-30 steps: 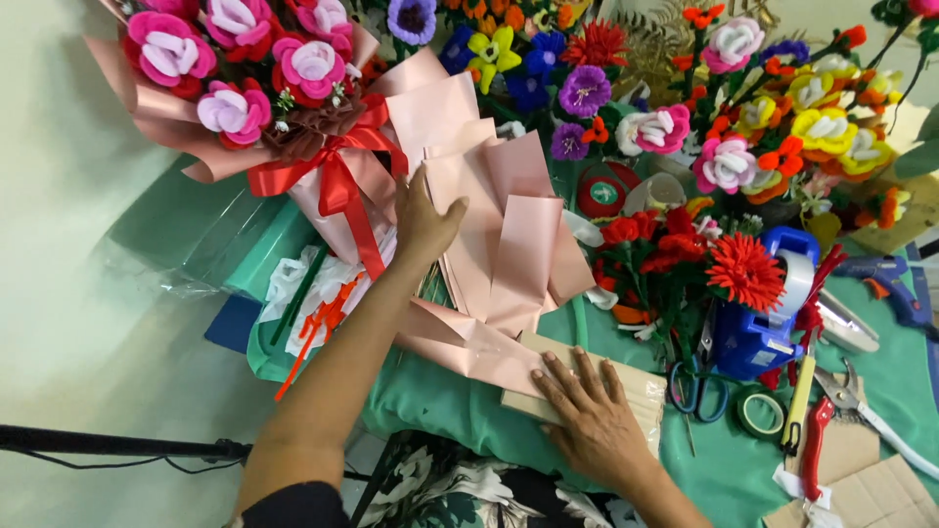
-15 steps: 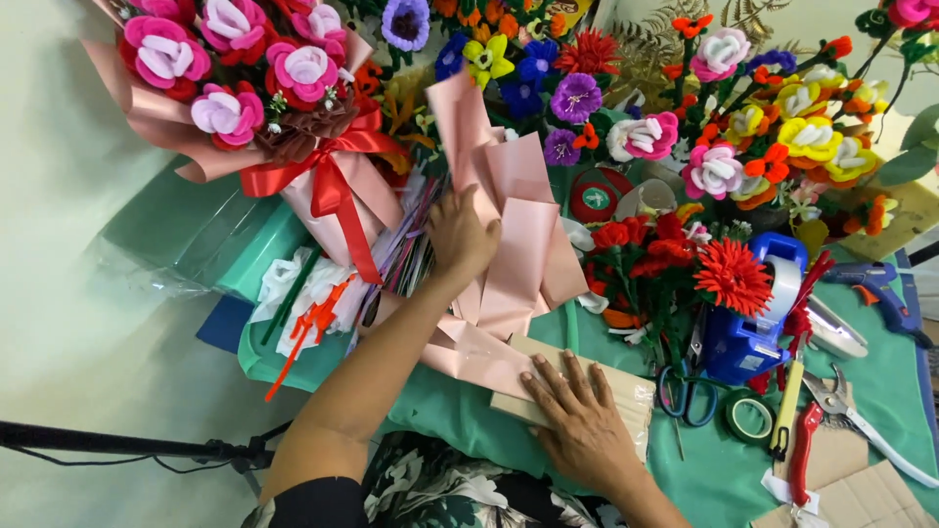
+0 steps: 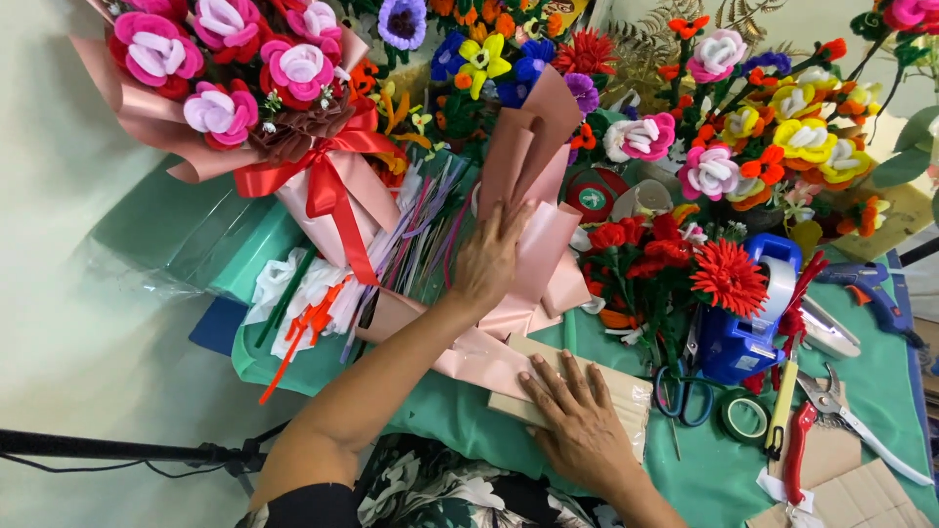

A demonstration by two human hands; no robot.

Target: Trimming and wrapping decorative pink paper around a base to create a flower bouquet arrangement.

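My left hand (image 3: 486, 256) grips folded pink wrapping paper sheets (image 3: 533, 230) and lifts them up on edge near the middle of the table. My right hand (image 3: 577, 420) lies flat, fingers spread, on a pale flat packet (image 3: 626, 389) at the front of the green tablecloth (image 3: 704, 460). More pink paper (image 3: 469, 354) lies under the lifted sheets. A bundle of coloured pipe-cleaner stems (image 3: 421, 235) shows just left of the lifted paper.
A pink-wrapped bouquet with a red ribbon (image 3: 323, 191) stands at the back left. Handmade flowers (image 3: 729, 279) crowd the back and right. A blue tape dispenser (image 3: 748, 328), scissors (image 3: 685, 396), green tape roll (image 3: 745, 418), red pliers (image 3: 797, 450) and a glue gun (image 3: 871, 288) lie at right.
My left hand has pulled the pink sheets rightward and raised them upright, uncovering the pipe-cleaner stems. My right hand stays pressed on the pale packet.
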